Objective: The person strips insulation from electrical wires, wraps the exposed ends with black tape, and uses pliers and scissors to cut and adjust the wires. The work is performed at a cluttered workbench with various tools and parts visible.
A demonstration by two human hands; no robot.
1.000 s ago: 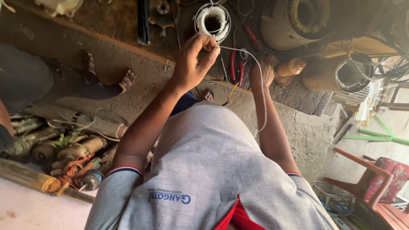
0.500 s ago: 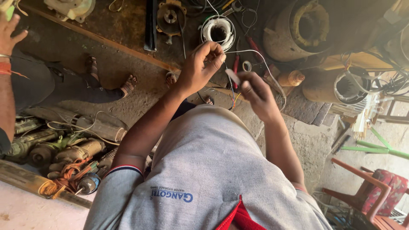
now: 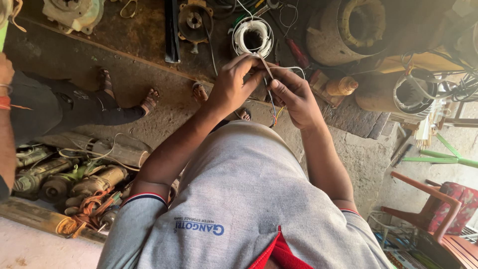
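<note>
Hands point(image 3: 234, 87) point(image 3: 296, 97) pinching thin wires point(image 3: 271, 102), white coil point(image 3: 253, 37) beyond

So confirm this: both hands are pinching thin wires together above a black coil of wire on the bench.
Wrong on one point: the coil of wire is white, not black. The head view shows it. The left hand and right hand do pinch thin wires above it.

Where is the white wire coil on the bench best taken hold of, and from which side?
Grip the white wire coil by its ring wall, fingers through the open centre and thumb outside, coming from above. It seems to lie flat with the hole facing up, and loose wire ends trail from it toward the left hand and right hand, so approach from the side away from them.
</note>
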